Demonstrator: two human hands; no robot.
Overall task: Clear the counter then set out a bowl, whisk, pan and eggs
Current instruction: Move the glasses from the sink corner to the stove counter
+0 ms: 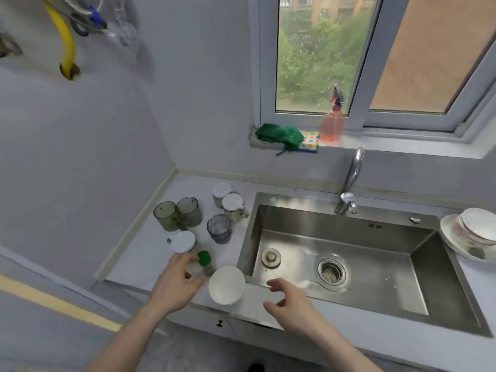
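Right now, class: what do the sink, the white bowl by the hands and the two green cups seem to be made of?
Sink: brushed stainless steel, going by its grey metallic sheen and soft reflections.
White bowl: probably glazed ceramic, smooth and glossy; plastic cannot be ruled out.
Two green cups: tinted see-through plastic or glass; the look leaves that open.
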